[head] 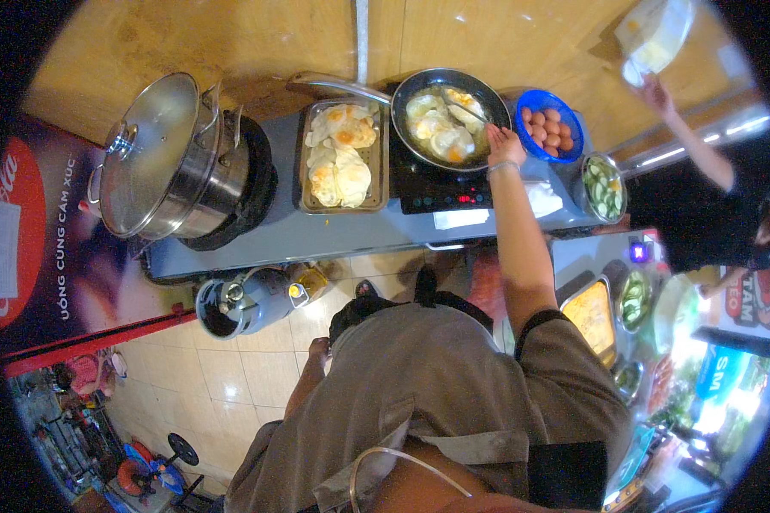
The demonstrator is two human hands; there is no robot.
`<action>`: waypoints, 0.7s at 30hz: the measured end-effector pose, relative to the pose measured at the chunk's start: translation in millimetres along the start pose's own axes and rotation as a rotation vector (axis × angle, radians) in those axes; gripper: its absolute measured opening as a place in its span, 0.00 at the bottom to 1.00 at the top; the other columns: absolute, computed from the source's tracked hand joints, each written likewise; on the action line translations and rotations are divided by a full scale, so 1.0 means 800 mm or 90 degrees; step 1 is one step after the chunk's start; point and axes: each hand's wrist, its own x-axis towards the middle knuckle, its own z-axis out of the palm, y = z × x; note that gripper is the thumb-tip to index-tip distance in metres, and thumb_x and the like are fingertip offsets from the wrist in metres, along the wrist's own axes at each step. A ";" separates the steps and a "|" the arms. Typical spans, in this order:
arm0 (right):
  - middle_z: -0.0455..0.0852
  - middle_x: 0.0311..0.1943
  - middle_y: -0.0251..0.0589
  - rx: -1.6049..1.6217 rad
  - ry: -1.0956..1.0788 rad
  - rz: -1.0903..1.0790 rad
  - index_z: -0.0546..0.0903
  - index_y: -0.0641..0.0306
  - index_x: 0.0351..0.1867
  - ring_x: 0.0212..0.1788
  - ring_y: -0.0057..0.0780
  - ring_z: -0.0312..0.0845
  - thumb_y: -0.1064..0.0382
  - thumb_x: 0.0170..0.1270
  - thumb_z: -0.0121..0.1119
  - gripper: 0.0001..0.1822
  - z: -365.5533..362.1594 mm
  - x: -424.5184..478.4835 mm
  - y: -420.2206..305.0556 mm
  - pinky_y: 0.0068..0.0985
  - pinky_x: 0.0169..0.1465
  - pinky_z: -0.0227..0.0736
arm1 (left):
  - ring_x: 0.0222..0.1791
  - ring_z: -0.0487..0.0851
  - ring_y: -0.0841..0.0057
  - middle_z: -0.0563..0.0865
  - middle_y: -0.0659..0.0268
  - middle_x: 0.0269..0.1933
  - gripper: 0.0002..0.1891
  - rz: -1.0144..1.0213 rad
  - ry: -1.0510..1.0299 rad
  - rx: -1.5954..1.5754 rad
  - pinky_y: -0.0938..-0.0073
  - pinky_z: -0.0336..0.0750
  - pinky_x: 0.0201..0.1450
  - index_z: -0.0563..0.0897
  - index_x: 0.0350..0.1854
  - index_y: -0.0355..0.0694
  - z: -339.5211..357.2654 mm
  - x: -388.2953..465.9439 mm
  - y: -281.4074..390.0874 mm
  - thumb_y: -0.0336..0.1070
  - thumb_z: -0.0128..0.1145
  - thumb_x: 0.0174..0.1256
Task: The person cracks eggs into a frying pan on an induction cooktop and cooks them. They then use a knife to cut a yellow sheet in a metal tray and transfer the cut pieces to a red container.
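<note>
My right hand (pixel 505 146) grips the end of a thin metal cooking utensil (pixel 465 108) over the frying pan's right side. Its far end rests among several fried eggs (pixel 443 128), with yolks showing in places and oil around them. The dark frying pan (pixel 417 154) sits on a black induction cooktop (pixel 417 204) with lit red digits, its long handle (pixel 340 82) pointing left. Left of the pan, a metal tray (pixel 305 173) holds more fried eggs (pixel 340 176). My left hand (pixel 319 347) hangs low beside my body; its fingers are too small and shadowed to read.
A large lidded steamer pot (pixel 192 186) stands at the counter's left, above a gas cylinder (pixel 250 301) on the floor. To the right are a blue basket (pixel 571 151) of brown eggs and a bowl of sliced cucumber (pixel 604 186). Another person's hand (pixel 656 96) holds a pale container (pixel 658 42).
</note>
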 end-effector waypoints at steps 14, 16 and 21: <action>0.83 0.33 0.56 -0.110 -0.076 -0.138 0.72 0.75 0.36 0.35 0.46 0.84 0.65 0.62 0.57 0.12 -0.050 -0.058 -0.066 0.34 0.39 0.82 | 0.32 0.78 0.71 0.83 0.63 0.40 0.15 0.013 -0.006 0.000 0.64 0.72 0.37 0.76 0.51 0.42 -0.011 0.002 0.004 0.43 0.45 0.67; 0.83 0.34 0.56 -0.136 -0.098 -0.152 0.71 0.74 0.37 0.35 0.45 0.84 0.64 0.63 0.56 0.12 -0.046 -0.060 -0.069 0.33 0.39 0.81 | 0.32 0.78 0.71 0.83 0.63 0.39 0.16 0.025 -0.009 0.004 0.64 0.72 0.37 0.76 0.51 0.42 -0.016 0.006 0.013 0.43 0.44 0.68; 0.84 0.34 0.56 -0.189 -0.116 -0.172 0.73 0.72 0.37 0.35 0.43 0.84 0.61 0.67 0.55 0.12 -0.041 -0.085 -0.075 0.32 0.38 0.81 | 0.28 0.77 0.73 0.84 0.62 0.38 0.15 0.003 0.006 -0.116 0.67 0.71 0.30 0.75 0.52 0.42 -0.024 0.013 0.030 0.41 0.46 0.67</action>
